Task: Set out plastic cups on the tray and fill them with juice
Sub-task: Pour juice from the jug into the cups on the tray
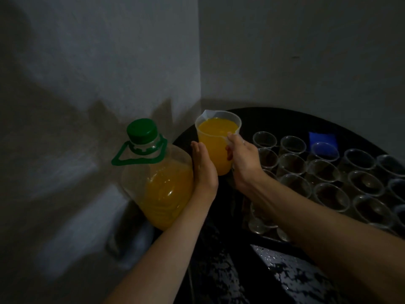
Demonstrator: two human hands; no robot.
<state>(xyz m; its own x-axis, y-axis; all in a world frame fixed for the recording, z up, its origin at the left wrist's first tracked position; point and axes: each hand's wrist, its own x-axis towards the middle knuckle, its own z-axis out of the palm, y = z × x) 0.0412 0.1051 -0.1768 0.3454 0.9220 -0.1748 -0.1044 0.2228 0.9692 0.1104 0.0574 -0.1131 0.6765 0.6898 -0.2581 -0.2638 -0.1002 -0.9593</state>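
A clear plastic jug, nearly full of orange juice, is held above the left end of the dark tray. My right hand grips its handle. My left hand lies flat with straight fingers against the jug's left side. To the left stands a large clear juice bottle with a green cap and green carry handle, about half full. Several empty clear plastic cups stand in rows on the tray to the right of the jug.
A blue object lies at the back of the tray behind the cups. White walls meet in a corner just behind the jug and bottle. A dark patterned cloth covers the surface below my arms. The scene is dim.
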